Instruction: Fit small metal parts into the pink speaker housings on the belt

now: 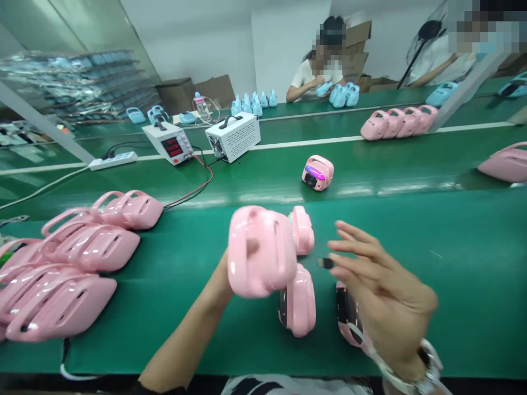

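My left hand [228, 267] grips a pink plastic device [260, 251] and holds it up above the green table [453, 258]; mostly the thumb shows. My right hand [376, 291] is raised beside it, fingers spread, pinching a small dark plug [326, 263] at the fingertips that points at the device. Under the hands lie three more pink devices: one [302, 229] behind, one [298, 302] in front and one [349, 321] partly hidden by my right hand.
Several pink shells [78, 263] are stacked at the left. A lit pink device [317, 172] stands on the belt. A power supply [171, 142] and a white box [233, 135] sit behind, with red and black leads. Two people work at the far side among blue units.
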Available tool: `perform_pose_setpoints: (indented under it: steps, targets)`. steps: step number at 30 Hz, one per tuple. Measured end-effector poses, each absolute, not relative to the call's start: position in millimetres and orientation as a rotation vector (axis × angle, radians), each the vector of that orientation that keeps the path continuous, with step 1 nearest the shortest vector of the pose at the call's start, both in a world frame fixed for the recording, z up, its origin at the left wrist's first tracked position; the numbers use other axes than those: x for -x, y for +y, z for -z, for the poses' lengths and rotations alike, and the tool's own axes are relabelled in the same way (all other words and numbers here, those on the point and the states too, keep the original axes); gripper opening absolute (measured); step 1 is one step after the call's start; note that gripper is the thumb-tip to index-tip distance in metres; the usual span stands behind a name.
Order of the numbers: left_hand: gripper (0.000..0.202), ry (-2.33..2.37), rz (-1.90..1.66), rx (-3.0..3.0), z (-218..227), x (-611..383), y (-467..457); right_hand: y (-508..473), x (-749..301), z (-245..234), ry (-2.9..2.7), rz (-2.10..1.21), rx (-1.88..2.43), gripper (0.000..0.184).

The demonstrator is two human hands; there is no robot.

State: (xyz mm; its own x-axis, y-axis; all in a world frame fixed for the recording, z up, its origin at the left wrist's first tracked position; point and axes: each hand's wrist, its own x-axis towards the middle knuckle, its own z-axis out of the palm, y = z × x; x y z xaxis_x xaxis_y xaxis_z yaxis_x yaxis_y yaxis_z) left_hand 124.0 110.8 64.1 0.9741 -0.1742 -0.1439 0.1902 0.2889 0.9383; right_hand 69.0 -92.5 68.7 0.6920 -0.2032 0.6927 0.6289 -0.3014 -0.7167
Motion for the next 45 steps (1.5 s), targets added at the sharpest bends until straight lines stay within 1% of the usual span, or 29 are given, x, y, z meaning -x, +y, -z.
perform_pose_setpoints:
  steps: [2, 3, 4, 5, 8, 9, 12, 15, 18, 21, 24, 27, 29, 33, 35, 37, 40, 43, 45]
  targets:
    - [0.059, 0.068, 0.085, -1.262, -67.4, -171.8, 109.8, -125.5, -73.1, -64.9, -0.098, 0.913, 1.761, 0.02]
    - [0.059, 0.121, -0.019, -1.281, -67.3, -200.0, 107.6, -144.8, -76.1, -58.2, 0.042, 0.905, 1.799, 0.012]
    - [0.058, 0.204, -0.037, -1.346, -65.7, -229.5, 104.4, -164.8, -79.7, -47.9, 0.168, 0.869, 1.837, 0.003]
    - [0.055, 0.317, 0.008, -1.433, -62.3, -259.0, 100.2, -184.5, -83.4, -34.1, 0.261, 0.805, 1.879, 0.012]
    - [0.055, 0.431, 0.095, -1.563, -43.8, -335.0, 85.1, -232.6, -91.3, 20.3, 0.379, 0.604, 2.072, 0.051]
    - [0.056, 0.449, 0.111, -1.604, -36.5, -354.0, 80.1, -242.9, -92.2, 38.5, 0.412, 0.542, 2.104, 0.059]
    - [0.054, 0.482, 0.144, -1.746, -19.2, -393.8, 68.3, -255.7, -90.7, 78.3, 0.493, 0.392, 2.136, 0.069]
    - [0.044, 0.471, 0.179, -1.913, -15.0, -417.4, 62.5, -252.8, -86.6, 91.3, 0.511, 0.357, 2.135, 0.069]
    - [0.035, 0.437, 0.194, -2.066, -19.4, -429.2, 60.4, -249.7, -84.0, 90.9, 0.489, 0.4, 2.153, 0.068]
    - [0.035, 0.382, 0.225, -2.138, -21.1, -414.9, 62.7, -249.9, -83.9, 92.1, 0.483, 0.452, 2.156, 0.066]
    - [0.036, 0.302, 0.343, -2.119, -17.7, -361.8, 72.8, -248.9, -85.1, 96.4, 0.496, 0.504, 2.13, 0.062]
    - [0.043, 0.168, 0.626, -1.989, -11.6, -292.8, 83.9, -245.5, -87.8, 99.4, 0.512, 0.582, 2.114, 0.057]
    - [0.045, 0.06, 0.732, -1.904, -7.5, -257.6, 84.4, -243.2, -89.9, 98.4, 0.535, 0.63, 2.074, 0.051]
    - [0.047, -0.06, 0.688, -1.845, -1.6, -228.5, 67.9, -235.7, -94.1, 79.3, 0.532, 0.654, 1.963, 0.045]
    - [0.047, -0.074, 0.647, -1.824, 0.2, -223.5, 59.8, -224.6, -98.3, 57.7, 0.446, 0.599, 1.948, 0.043]
    - [0.052, -0.086, 0.61, -1.797, 2.3, -216.6, 56.6, -205.6, -106.6, 31.1, 0.296, 0.48, 1.948, 0.037]
    - [0.065, -0.089, 0.499, -1.76, 7.1, -201.9, 59.5, -168.1, -127.9, -5.4, 0.047, 0.218, 1.949, 0.019]
    - [0.072, -0.068, 0.341, -1.727, 9.4, -189.8, 66.2, -136.2, -151.2, -26.0, -0.07, 0.009, 1.931, 0.002]
    - [0.074, -0.059, 0.259, -1.704, 6.6, -186.7, 71.4, -123.2, -161.8, -32.1, -0.079, -0.063, 1.913, 0.003]
